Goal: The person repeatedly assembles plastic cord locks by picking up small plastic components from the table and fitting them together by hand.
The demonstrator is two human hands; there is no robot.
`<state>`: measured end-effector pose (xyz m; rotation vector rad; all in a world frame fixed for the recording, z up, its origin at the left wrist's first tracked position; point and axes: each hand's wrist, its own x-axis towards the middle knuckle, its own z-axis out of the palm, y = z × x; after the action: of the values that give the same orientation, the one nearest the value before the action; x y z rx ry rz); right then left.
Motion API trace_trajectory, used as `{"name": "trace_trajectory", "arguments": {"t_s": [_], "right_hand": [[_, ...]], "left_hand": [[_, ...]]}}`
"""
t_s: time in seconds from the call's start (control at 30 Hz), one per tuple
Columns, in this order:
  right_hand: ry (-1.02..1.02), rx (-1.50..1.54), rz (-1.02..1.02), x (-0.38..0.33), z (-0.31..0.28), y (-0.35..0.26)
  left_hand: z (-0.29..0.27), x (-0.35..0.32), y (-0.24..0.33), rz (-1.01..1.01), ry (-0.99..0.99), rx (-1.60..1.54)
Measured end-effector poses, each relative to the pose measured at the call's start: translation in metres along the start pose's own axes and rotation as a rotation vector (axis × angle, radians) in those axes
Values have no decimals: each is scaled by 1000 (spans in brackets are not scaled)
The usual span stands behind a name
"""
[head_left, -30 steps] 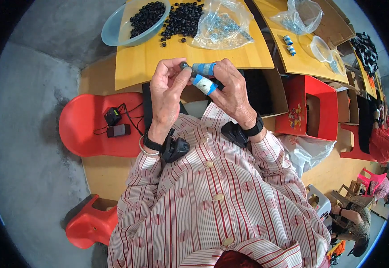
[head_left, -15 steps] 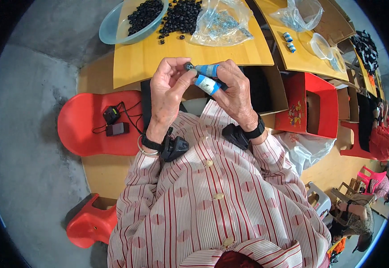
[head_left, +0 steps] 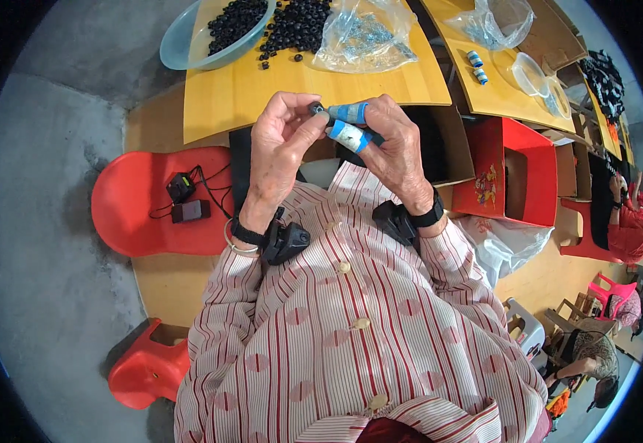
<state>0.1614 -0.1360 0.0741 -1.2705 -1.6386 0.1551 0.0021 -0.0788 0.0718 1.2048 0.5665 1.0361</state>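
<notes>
My left hand (head_left: 284, 151) pinches a small black round part (head_left: 315, 108) between thumb and fingertips, above the near edge of the yellow table. From the right, my right hand (head_left: 392, 144) meets it, with blue-and-white tape sleeves (head_left: 349, 136) round its thumb and forefinger. Those two taped tips come together in a pinch beside the black part; anything between them is too small or hidden to make out. Many similar black parts (head_left: 297, 29) lie heaped beyond on the table, next to a clear plastic bag (head_left: 369, 40) of small shiny metal pieces.
A translucent basin (head_left: 177, 48) of black parts stands at the far left of the yellow table (head_left: 262, 92). Right of me are a red box (head_left: 539, 177) and a white plastic bag (head_left: 510, 247). A red chair (head_left: 126, 203) holds black devices with cords. Other people sit at far right.
Both hands keep nearly the same pose at the black part. The right hand has shifted very slightly to the right, and the view has moved a little.
</notes>
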Motion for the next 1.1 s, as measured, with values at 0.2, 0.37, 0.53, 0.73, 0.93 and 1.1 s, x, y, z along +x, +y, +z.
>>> {"name": "trace_trajectory", "arguments": {"t_s": [0.2,0.37,0.53,0.73,0.93,1.1], "right_hand": [[-41,-6,-41,1,-3,6],[-81,22,36,-4,-6,6],[-6,140,91,-6,-13,7],[-32,151,93,-2,-20,6],[-55,192,99,-3,-16,7],[-87,190,125,-4,-12,3]], "left_hand": [[0,0,-2,-19,-32,37],[1,-1,-3,-53,-36,32],[-3,-2,-1,-30,-76,216],[-4,-5,2,-73,-169,211],[-5,-6,3,-119,-210,203],[-5,-5,-4,-105,-144,189]]}}
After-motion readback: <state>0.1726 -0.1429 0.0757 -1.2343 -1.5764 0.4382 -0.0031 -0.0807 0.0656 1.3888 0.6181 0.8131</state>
